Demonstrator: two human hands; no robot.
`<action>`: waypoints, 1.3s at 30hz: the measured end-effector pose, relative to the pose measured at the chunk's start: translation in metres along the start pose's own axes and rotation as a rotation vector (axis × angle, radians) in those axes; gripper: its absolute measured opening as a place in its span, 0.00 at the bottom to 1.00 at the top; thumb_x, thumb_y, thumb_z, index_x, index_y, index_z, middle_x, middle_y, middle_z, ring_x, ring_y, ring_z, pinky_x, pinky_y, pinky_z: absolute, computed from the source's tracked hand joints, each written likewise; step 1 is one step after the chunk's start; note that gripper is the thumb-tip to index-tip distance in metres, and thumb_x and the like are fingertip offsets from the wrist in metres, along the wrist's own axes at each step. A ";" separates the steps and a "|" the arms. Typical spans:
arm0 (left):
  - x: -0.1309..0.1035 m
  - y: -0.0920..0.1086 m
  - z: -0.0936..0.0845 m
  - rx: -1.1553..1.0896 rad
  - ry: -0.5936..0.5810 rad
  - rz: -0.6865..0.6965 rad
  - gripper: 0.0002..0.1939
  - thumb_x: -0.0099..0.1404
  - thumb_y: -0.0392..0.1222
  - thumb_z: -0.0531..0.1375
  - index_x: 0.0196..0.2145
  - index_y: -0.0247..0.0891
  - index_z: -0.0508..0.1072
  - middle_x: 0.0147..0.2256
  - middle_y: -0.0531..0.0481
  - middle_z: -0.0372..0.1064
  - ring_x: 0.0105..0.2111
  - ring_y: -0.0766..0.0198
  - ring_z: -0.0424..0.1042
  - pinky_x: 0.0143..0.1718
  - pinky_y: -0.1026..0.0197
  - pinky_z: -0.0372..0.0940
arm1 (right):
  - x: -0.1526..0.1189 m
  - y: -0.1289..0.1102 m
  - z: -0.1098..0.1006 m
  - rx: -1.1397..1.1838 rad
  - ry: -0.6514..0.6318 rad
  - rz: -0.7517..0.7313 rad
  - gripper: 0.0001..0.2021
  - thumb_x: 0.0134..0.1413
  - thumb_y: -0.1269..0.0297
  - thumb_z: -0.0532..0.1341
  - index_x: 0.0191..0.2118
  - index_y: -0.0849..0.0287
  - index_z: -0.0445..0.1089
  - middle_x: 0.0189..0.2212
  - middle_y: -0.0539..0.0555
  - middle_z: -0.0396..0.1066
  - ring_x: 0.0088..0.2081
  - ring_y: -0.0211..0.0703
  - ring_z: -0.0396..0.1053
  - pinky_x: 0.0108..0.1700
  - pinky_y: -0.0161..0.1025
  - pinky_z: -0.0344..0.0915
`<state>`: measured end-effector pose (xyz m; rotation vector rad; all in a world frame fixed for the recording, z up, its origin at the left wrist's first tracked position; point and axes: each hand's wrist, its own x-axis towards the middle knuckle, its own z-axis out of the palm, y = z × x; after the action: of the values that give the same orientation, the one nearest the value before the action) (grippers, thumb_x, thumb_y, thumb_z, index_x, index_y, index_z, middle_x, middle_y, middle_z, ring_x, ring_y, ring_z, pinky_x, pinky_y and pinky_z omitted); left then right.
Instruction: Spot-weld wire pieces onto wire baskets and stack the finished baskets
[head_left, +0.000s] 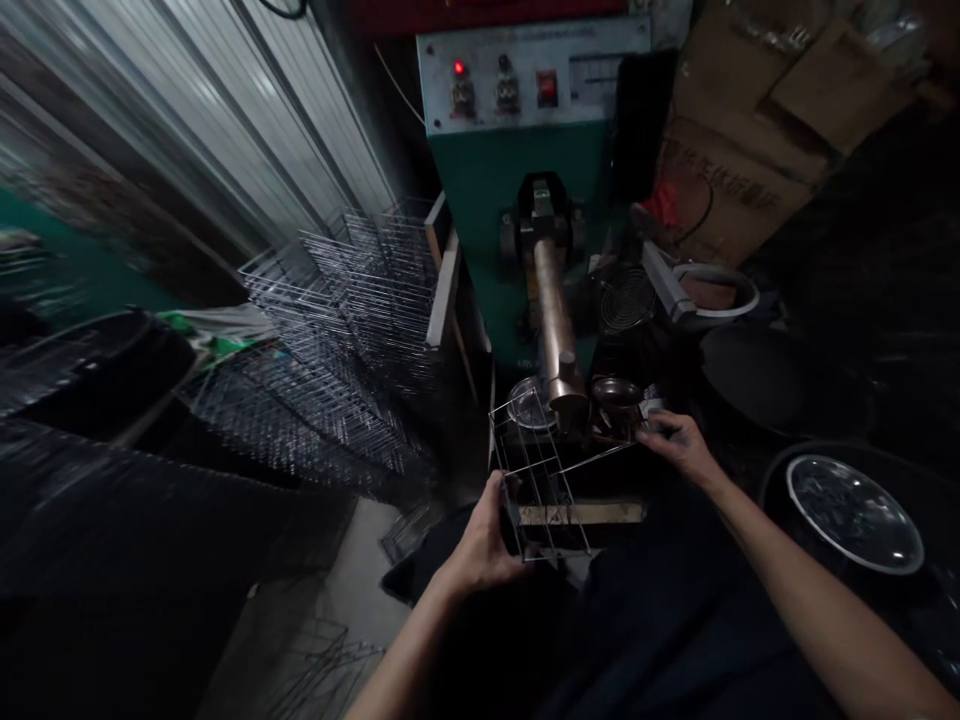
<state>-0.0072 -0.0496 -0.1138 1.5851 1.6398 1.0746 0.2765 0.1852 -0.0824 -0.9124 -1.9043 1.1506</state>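
Note:
My left hand [484, 540] is closed on the near left edge of a small wire rack [532, 466], an open grid of thin metal wires held tilted. My right hand [684, 452] pinches the end of a thin metal wire [598, 457]. The wire's other end reaches the right side of the rack; whether they are joined I cannot tell. Just beyond the rack, the brass-coloured arm [553, 320] of a green machine [472, 210] points down toward me. A round metal dish [529, 408] sits behind the rack's far end, partly hidden by its wires.
Stacked wire racks [352, 310] stand to the left. A control panel [525, 85] with a lit red lamp tops the machine. Cardboard boxes [720, 180] are at the back right. A round container [855, 515] with small shiny pieces stands at the right. Loose wire pieces [322, 660] lie lower left.

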 end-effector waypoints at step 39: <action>0.063 0.007 -0.008 -0.127 0.028 0.128 0.41 0.47 0.36 0.70 0.57 0.41 0.59 0.50 0.45 0.66 0.50 0.49 0.73 0.58 0.42 0.72 | 0.045 0.021 -0.010 -0.045 0.002 0.007 0.27 0.49 0.36 0.67 0.22 0.56 0.66 0.20 0.49 0.60 0.27 0.44 0.61 0.30 0.39 0.59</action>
<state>-0.0164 0.0115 -0.0969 1.6157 1.4731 1.2464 0.2667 0.2345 -0.0885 -0.9447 -1.9335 1.1148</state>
